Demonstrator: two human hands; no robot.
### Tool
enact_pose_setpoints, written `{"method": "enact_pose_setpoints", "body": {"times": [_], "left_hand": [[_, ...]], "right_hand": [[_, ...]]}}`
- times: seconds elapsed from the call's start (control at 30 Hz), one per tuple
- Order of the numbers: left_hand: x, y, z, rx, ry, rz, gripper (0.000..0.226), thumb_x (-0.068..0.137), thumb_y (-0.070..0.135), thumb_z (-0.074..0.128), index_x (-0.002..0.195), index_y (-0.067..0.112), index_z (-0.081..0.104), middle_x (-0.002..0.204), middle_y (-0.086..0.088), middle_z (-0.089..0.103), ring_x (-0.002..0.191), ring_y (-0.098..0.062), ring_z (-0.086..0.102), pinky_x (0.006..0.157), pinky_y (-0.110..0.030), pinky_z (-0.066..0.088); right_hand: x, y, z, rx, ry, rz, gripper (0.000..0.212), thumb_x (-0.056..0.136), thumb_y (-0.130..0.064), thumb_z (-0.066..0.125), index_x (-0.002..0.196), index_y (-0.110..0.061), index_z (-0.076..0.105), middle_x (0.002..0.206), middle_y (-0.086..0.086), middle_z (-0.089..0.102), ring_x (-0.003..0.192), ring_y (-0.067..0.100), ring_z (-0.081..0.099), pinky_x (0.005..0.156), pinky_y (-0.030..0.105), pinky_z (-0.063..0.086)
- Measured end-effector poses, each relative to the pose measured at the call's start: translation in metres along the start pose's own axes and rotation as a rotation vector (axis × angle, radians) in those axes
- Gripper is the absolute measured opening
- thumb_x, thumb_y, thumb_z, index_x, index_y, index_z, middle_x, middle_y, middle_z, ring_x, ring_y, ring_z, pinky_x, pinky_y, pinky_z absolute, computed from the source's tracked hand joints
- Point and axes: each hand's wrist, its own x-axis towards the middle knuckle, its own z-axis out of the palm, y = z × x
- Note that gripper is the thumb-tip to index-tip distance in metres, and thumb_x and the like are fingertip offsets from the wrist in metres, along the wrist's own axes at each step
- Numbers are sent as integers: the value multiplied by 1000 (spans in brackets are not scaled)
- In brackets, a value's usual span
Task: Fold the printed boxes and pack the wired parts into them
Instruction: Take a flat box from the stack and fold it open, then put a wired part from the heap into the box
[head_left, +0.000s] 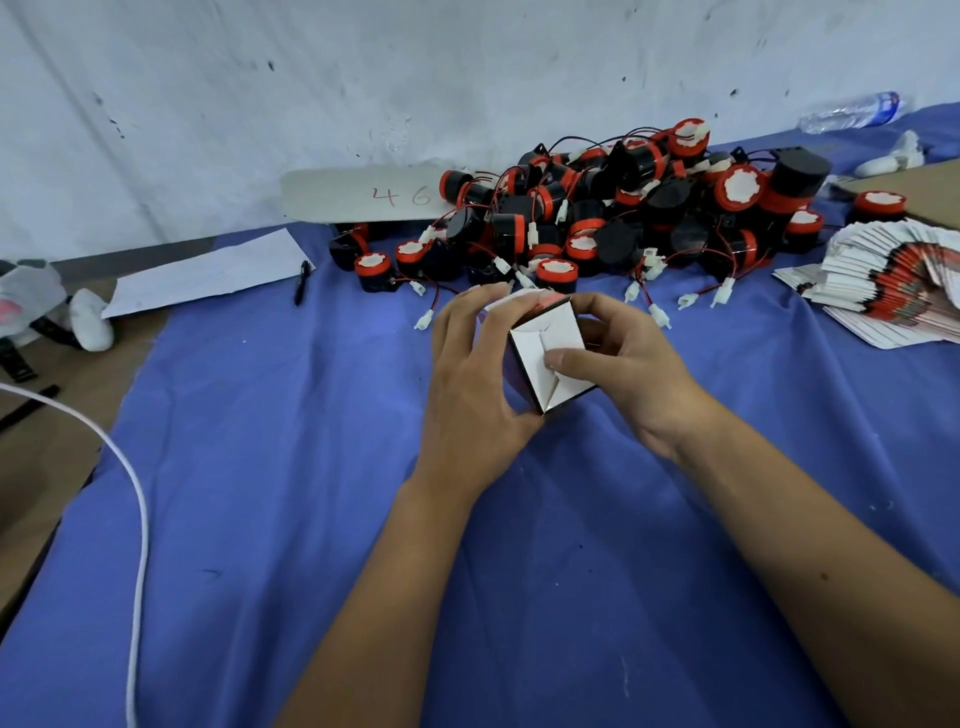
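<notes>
A small printed box (540, 338) is held up over the blue cloth, its white end flaps facing me. My left hand (475, 374) grips its left side, fingers curled over the top. My right hand (623, 353) holds the right side, and its thumb presses on the white flaps. Behind the box lies a heap of black-and-red wired parts (597, 218) with white connectors. A fanned stack of flat printed boxes (893, 280) lies at the right.
The blue cloth (363, 519) covers the table. A cardboard strip marked "46" (363, 195), a sheet of paper (208, 275) and a black pen (303, 280) lie at the back left. A white cord (137, 499) runs down the left. A plastic bottle (852, 111) lies far right.
</notes>
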Motion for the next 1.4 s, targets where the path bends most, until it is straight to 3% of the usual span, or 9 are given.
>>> {"method": "enact_pose_setpoints", "body": {"times": [0.2,0.33,0.47,0.63,0.8,0.93,1.13,1.27,1.4], "left_hand": [[-4,-13,-2,63,-85,-193,94,71,43,93,150,37,42,156,-2,29,147,-23,24,111,-11,22],[-5,-21,-10,3,-73,-336,84,76,-2,70,151,26,46,153,-7,33,143,-21,32,112,-8,26],[2,-8,-10,-538,27,-638,50,89,37,61,137,28,53,136,6,59,124,3,56,101,-19,48],[-2,-7,1,-475,-51,-672,27,96,20,62,123,17,59,107,8,74,98,-4,69,85,-29,58],[-1,-12,1,-206,23,-620,18,92,-2,49,104,8,59,86,9,62,75,2,55,61,-22,42],[-1,-15,0,-82,59,-630,17,91,3,47,104,9,56,95,-1,65,88,-18,60,63,-28,45],[1,-17,-5,44,92,-639,15,90,4,46,102,10,54,98,-5,66,93,-29,60,73,-49,52],[0,-15,-5,18,109,-652,16,88,2,46,88,18,44,90,-1,63,85,-25,59,59,-34,39],[1,-13,-6,26,130,-664,16,87,0,48,87,15,44,91,-2,62,85,-26,58,61,-33,37]], "right_hand": [[-5,-11,-4,9,-130,-12,50,77,3,78,118,6,49,101,24,73,87,32,69,78,40,60],[-5,3,5,-927,114,-332,31,81,-7,76,104,-15,57,90,-3,72,82,28,66,79,41,53],[-1,11,21,-1468,-53,-270,29,86,-11,57,110,-28,63,107,-6,71,99,30,62,99,37,37],[-4,9,30,-1328,-232,-393,19,81,-6,55,90,-14,70,88,1,74,84,27,62,103,47,42],[-8,1,29,-806,265,-754,24,79,0,50,81,-7,72,82,1,71,77,16,65,75,23,49],[39,5,4,-835,482,-501,26,84,3,48,92,-7,71,90,4,71,84,19,63,73,30,51],[116,11,-35,-1362,-170,38,105,77,27,43,161,-34,22,171,0,0,156,30,1,111,39,33],[135,8,-44,-1524,-297,44,92,85,17,51,159,-32,28,163,9,21,147,38,22,118,46,30],[114,-16,-35,-1714,-201,83,41,94,-48,65,121,-16,66,116,14,57,93,33,57,79,39,49]]}}
